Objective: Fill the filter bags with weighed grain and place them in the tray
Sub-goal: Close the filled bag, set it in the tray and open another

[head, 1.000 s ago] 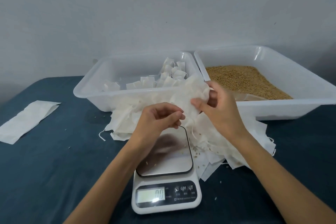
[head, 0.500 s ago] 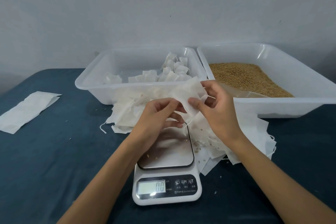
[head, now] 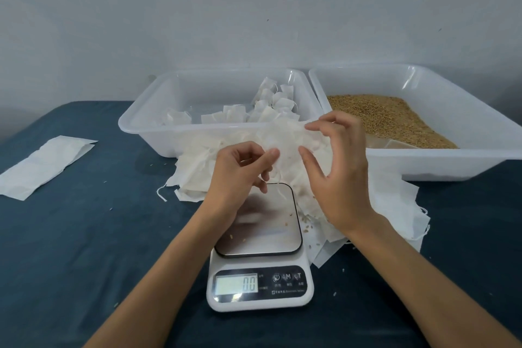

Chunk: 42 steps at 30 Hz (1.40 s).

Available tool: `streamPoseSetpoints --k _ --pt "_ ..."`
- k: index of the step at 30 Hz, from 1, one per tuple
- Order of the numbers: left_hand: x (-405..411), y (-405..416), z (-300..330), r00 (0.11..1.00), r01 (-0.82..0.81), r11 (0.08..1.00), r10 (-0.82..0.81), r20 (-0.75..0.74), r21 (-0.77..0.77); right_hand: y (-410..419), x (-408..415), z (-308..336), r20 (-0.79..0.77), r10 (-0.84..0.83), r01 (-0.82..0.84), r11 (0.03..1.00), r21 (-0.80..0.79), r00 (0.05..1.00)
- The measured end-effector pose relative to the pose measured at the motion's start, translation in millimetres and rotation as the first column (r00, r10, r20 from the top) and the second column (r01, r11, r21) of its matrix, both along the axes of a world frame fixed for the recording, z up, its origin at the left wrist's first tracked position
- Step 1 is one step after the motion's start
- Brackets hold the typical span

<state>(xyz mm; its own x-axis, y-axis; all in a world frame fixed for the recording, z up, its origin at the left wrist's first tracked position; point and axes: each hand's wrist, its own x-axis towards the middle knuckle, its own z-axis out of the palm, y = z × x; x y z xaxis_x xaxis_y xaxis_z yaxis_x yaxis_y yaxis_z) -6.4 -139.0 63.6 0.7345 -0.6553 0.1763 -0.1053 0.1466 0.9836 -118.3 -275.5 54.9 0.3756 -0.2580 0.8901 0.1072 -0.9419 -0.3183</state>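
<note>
Both hands, left hand (head: pixel 240 169) and right hand (head: pixel 339 172), pinch one empty filter bag (head: pixel 285 141) above the scale (head: pixel 260 248); a bag pile (head: pixel 195 169) crowds the near wall of the left tray (head: pixel 141 127); two trays, the right tray (head: pixel 480 161) holding grain (head: pixel 387 118); one paper strip (head: pixel 42 167) near the table's left edge.

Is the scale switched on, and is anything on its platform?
On: the scale display reads 0.0. Its platform holds only a few stray grains; no bag rests on it.
</note>
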Motion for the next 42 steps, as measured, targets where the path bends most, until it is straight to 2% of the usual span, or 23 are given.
streamPoseSetpoints --k 4,6,7,9,11,12,15,18,22,27,30,32,34,36,37,39,42 --pt "-1 -2 -1 0.998 -0.054 0.999 0.054 0.027 0.005 2 -2 4 0.142 0.027 -0.010 0.993 -0.118 0.990" --pt "0 -2 -3 0.997 -0.068 0.998 0.068 0.049 0.001 3 -2 3 0.136 0.094 -0.078 0.990 -0.116 0.986" --pt "0 -2 -4 0.996 -0.067 0.998 0.067 0.064 -0.004 4 -3 2 0.099 0.149 -0.145 0.988 -0.050 0.984" --pt "-1 -2 -4 0.995 -0.041 0.999 0.043 0.091 -0.019 9 -2 2 -0.015 0.311 -0.298 0.923 0.242 0.950" --pt "-3 -2 -4 0.995 0.025 0.999 -0.021 0.100 -0.043 12 -1 1 -0.102 0.439 -0.338 0.801 0.494 0.893" --pt "-4 -2 -4 0.993 0.067 0.996 -0.061 0.103 -0.056 13 0 0 -0.123 0.461 -0.327 0.770 0.548 0.879" --pt "-6 -2 -6 0.984 0.139 0.988 -0.129 0.125 -0.075 13 0 1 -0.100 0.504 -0.338 0.701 0.629 0.858" --pt "-3 -3 -9 0.981 0.125 0.990 -0.113 0.160 -0.066 10 0 2 -0.020 0.537 -0.377 0.618 0.690 0.843" --pt "0 -2 -10 0.958 0.083 0.996 -0.075 0.277 -0.016 13 0 3 0.014 0.559 -0.398 0.572 0.717 0.829" --pt "-4 -2 -14 0.869 0.044 0.991 -0.100 0.485 0.125 9 1 2 0.021 0.513 -0.369 0.587 0.720 0.858" --pt "-8 -3 -14 0.900 0.064 0.991 -0.109 0.421 0.120 5 1 0 -0.027 0.442 -0.313 0.677 0.667 0.897" --pt "-6 -2 -12 0.927 0.046 0.995 -0.076 0.367 0.089 2 1 -1 -0.098 0.355 -0.254 0.812 0.525 0.930" --pt "-4 -1 -10 0.945 0.032 0.998 -0.045 0.323 0.047 1 1 -3 -0.195 0.270 -0.209 0.936 0.282 0.943" --pt "-3 -1 -9 0.948 0.017 1.000 -0.024 0.316 0.026 0 2 -8 -0.277 0.198 -0.181 0.980 0.086 0.940" --pt "-4 -1 -9 0.946 0.012 1.000 -0.019 0.324 0.024 0 3 -9 -0.304 0.167 -0.163 0.986 0.040 0.938" --pt "-4 -1 -10 0.938 0.012 1.000 -0.021 0.347 0.027 -1 4 -11 -0.316 0.147 -0.136 0.989 0.056 0.937" --pt "-6 -2 -12 0.924 0.040 0.998 -0.054 0.380 0.044 2 4 -7 -0.221 0.275 -0.196 0.926 0.323 0.936"
